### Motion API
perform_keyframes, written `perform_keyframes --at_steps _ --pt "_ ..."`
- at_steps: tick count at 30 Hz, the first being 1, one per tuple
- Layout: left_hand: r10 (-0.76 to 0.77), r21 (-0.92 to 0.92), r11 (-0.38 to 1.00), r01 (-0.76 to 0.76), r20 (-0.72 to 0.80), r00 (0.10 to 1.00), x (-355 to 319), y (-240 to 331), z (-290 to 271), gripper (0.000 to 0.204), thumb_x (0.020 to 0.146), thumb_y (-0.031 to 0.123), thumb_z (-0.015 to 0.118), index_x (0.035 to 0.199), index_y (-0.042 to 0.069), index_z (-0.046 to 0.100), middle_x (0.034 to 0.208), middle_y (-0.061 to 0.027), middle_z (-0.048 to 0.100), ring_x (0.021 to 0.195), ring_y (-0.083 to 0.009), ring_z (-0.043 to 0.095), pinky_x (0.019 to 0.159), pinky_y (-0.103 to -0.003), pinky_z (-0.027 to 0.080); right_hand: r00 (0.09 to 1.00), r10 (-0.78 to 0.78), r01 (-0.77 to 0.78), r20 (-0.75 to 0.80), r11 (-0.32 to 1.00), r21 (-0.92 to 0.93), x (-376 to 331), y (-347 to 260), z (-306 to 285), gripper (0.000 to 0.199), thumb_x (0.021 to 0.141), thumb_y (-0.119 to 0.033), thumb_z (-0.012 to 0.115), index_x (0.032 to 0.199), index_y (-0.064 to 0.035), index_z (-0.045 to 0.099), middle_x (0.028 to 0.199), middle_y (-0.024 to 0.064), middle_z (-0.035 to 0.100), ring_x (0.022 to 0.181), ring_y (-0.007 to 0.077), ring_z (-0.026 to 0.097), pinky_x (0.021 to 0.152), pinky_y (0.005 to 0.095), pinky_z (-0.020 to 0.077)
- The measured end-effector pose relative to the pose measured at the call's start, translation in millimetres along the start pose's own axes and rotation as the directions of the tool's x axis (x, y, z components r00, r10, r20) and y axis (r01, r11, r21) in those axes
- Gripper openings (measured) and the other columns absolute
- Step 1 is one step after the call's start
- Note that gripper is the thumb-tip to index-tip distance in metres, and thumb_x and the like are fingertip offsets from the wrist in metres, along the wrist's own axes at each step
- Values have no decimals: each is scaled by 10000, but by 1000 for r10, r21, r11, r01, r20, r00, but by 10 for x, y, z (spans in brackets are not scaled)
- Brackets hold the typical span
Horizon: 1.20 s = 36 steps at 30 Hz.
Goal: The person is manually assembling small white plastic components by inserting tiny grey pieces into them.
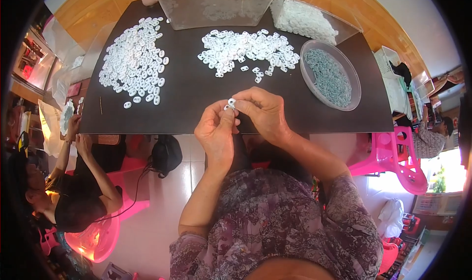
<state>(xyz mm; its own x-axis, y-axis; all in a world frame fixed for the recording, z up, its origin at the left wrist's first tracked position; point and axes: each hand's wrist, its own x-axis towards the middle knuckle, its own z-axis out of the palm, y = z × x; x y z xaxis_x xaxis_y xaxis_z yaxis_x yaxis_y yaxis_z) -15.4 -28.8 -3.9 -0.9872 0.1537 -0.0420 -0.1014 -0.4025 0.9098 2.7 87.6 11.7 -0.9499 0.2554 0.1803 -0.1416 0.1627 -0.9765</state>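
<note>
Just above the table's front edge, my two hands meet fingertip to fingertip. Small white plastic pieces with holes show between them. My left hand pinches one from the left, thumb uppermost. From the other side, the thumb and fingers of my right hand close on the white plastic too. Whether the two pieces are joined is too small to tell. Beyond my hands lies a pile of small white pieces, a few lying loose at its near edge. A larger pile of white oval pieces with holes spreads at the left.
A round clear bowl of thin grey-blue metal pieces stands at the right. Along the back are a clear bin and a tray heaped with white pieces. Pink stools flank the dark table. Another person works at the left.
</note>
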Motion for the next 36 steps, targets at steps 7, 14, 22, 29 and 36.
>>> perform_keyframes --at_steps 7,14,22,29,36 --pt "62 -75 996 -58 56 996 32 -74 -31 225 844 -13 582 1062 -65 564 756 -74 602 607 -114 564 474 -210 453 998 42 -42 39 999 2 27 -13 -26 99 824 -15 594 902 27 638 808 48 638 746 70 579 661 224 480" --pt "63 -115 992 -60 23 998 50 -57 25 203 852 -37 553 1048 -82 577 792 -100 616 602 -133 583 488 -227 486 996 -83 84 21 991 -103 51 -11 -29 92 781 21 560 854 18 616 733 66 570 648 122 564 581 259 464" --pt "21 -171 985 -26 -30 999 90 -9 33 204 836 -64 546 1034 -93 585 834 -114 625 653 -156 617 525 -242 516 959 -243 281 148 892 -355 82 -38 -89 228 684 0 651 908 -18 615 786 57 558 673 169 525 599 283 431" --pt "-31 -208 978 26 -20 999 78 23 52 189 834 -70 534 1012 -95 593 875 -136 636 680 -168 629 572 -251 534 889 -434 448 142 766 -461 67 8 -88 328 635 51 665 954 -10 615 814 78 579 692 172 535 559 268 447" --pt "-19 -204 979 13 -29 999 51 18 99 194 827 -78 531 1009 -102 590 873 -136 636 678 -158 620 565 -254 528 895 -432 432 109 782 -450 34 44 -87 345 631 56 658 967 -7 620 844 85 594 704 189 542 580 271 464"
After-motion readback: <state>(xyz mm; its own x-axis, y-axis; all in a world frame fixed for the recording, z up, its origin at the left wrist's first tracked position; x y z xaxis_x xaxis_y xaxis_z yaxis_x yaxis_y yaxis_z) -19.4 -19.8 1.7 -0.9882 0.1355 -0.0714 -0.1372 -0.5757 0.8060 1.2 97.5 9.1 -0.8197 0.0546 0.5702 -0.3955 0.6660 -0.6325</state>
